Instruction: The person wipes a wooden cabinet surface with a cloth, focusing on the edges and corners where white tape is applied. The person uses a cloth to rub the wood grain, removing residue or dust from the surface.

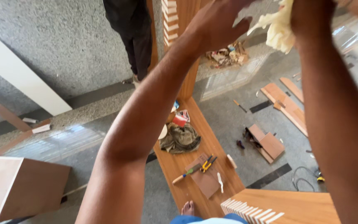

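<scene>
Both arms are raised toward the top of the frame. The right hand [311,16] has its grip closed on a crumpled pale yellow cloth [279,29], which hangs just below the fist, high above the floor. The left hand [218,23] sits close beside the cloth; its fingers run out of frame, so its grip cannot be told. Far below, a long brown wooden surface [187,188] carries a crumpled olive-grey rag [181,139] near its far end. Nearer the person lie yellow-handled pliers [206,164] and a wooden-handled chisel [185,174], beside a small brown board [206,182]. A bare foot [188,207] rests at the near edge. Another person's dark-trousered legs [135,37] stand on the speckled grey floor [63,49].
</scene>
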